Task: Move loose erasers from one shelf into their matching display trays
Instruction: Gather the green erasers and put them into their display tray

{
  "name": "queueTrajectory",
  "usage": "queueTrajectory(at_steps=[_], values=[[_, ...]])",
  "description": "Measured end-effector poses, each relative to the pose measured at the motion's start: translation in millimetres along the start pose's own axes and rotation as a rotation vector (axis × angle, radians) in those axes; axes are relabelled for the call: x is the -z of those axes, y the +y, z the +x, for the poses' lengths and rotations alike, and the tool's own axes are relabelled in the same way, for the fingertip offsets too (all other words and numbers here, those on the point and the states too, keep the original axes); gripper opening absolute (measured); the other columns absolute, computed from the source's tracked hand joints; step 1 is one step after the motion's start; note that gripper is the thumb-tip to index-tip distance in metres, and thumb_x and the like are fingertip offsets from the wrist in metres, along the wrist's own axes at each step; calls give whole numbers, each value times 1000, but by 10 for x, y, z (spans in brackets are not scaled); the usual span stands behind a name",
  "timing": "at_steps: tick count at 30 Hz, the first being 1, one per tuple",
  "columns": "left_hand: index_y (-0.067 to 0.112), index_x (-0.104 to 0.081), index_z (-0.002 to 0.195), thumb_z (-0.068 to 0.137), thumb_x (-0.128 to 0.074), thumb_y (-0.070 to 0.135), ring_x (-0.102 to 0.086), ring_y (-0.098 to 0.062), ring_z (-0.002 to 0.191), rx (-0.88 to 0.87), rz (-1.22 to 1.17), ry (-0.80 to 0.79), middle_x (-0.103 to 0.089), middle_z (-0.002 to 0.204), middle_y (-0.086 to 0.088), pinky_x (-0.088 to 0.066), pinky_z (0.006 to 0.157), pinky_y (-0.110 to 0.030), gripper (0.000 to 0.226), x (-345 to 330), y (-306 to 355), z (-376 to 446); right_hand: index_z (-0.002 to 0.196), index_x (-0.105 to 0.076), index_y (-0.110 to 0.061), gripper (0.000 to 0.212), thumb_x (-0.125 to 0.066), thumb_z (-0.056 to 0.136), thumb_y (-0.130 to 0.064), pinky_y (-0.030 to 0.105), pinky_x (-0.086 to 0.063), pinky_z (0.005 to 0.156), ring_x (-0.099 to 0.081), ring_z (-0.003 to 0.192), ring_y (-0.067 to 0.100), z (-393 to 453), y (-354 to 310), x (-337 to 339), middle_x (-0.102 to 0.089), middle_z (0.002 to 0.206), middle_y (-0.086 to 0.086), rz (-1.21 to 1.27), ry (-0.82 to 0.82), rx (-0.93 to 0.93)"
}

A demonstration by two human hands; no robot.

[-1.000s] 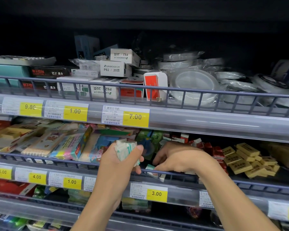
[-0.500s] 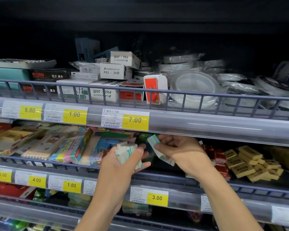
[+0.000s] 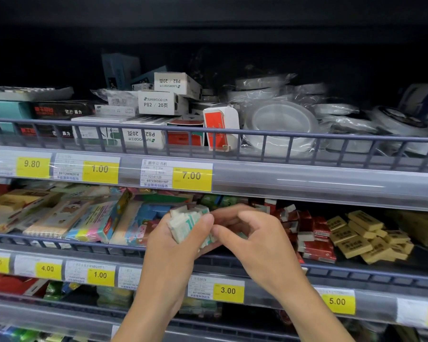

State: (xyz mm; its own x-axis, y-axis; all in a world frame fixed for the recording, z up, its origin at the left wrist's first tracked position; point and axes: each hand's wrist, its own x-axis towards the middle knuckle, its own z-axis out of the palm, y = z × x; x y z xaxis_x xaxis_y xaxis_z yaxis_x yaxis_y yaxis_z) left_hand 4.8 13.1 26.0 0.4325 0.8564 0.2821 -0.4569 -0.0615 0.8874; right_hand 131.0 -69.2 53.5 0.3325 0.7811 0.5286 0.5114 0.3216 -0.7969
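Right hand (image 3: 252,233) has brought its picked eraser over, now pinched against the eraser stack (image 3: 188,224). Left hand (image 3: 173,243) grips that stack; gathering continues, no tray drop yet.

Erasers (image 3: 363,236) right of hands, notebooks (image 3: 67,218) left.

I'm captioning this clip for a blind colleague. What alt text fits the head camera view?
In front of a shop shelf, the left hand grips a bundle of white and green erasers, and the right hand touches the bundle with curled fingers. On the shelf to the right lie red-wrapped erasers and yellow erasers.
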Motion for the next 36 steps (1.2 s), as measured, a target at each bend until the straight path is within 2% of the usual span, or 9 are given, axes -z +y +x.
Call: queueTrajectory(at_steps=[8, 12, 14, 17, 20, 22, 27, 32, 36], values=[[12, -75, 100, 70, -86, 31, -79, -31, 89, -13, 54, 33, -79, 95, -15, -66, 72, -39, 37, 39, -63, 33, 105, -77, -36, 21, -68, 91, -23, 16, -53, 84, -69, 99, 1, 4, 52, 160, -74, 102, -23, -64, -137, 26], [11, -75, 99, 68, -87, 32, -79, -27, 79, -7, 83, 65, -78, 86, -12, -66, 69, -40, 40, 51, -79, 41, 98, -75, -40, 20, -70, 91, -22, 12, -49, 80, -68, 92, -2, 133, 227, 380, -74, 95, -22, -127, 41, -95], [11, -76, 98, 67, -87, 35, -79, -27, 77, 5, 85, 66, -78, 86, -13, -66, 68, -39, 41, 70, -81, 43, 101, -73, -40, 19, -68, 92, -24, 6, -45, 73, -67, 93, 0, 200, 322, 500, -73, 97, -22, -338, 58, -183], [9, -76, 100, 68, -87, 35, -79, -27, 78, 10, 100, 60, -78, 86, -13, -66, 67, -38, 43, 78, -94, 54, 122, -65, -39, 28, -62, 94, -34, 16, -44, 79, -61, 103, 8, 282, 393, 598, -68, 117, -16, -729, -94, -281], [9, -75, 102, 69, -86, 36, -79, -26, 78, 9, 113, 56, -79, 87, -12, -66, 68, -38, 44, 72, -106, 59, 137, -55, -36, 43, -59, 95, -41, 27, -41, 102, -46, 127, 17, 324, 420, 568, -53, 139, -7, -875, -227, -329], [10, -74, 103, 69, -86, 37, -79, -27, 78, 13, 127, 57, -79, 88, -11, -66, 69, -40, 45, 81, -109, 64, 141, -50, -34, 47, -57, 95, -45, 33, -37, 107, -37, 132, 21, 340, 420, 534, -46, 141, -3, -969, -284, -338], [13, -75, 102, 71, -87, 39, -80, -26, 78, 31, 146, 54, -80, 89, -9, -66, 74, -46, 42, 94, -103, 75, 130, -58, -31, 40, -62, 93, -45, 28, -46, 90, -53, 114, 17, 423, 427, 510, -58, 127, -5, -964, -281, -348], [18, -78, 95, 69, -87, 37, -80, -26, 80, 43, 123, 56, -79, 88, -10, -66, 71, -43, 35, 85, -87, 74, 88, -61, -34, 14, -59, 94, -47, 26, -41, 68, -56, 79, 14, 515, 387, 433, -71, 99, -5, -963, -179, -334], [18, -78, 94, 69, -87, 38, -79, -26, 80, 46, 123, 47, -78, 88, -11, -67, 70, -41, 33, 80, -66, 68, 110, -66, -26, 22, -61, 95, -41, 25, -41, 73, -61, 95, 20, 568, 417, 380, -69, 112, 0, -963, -158, -372]])
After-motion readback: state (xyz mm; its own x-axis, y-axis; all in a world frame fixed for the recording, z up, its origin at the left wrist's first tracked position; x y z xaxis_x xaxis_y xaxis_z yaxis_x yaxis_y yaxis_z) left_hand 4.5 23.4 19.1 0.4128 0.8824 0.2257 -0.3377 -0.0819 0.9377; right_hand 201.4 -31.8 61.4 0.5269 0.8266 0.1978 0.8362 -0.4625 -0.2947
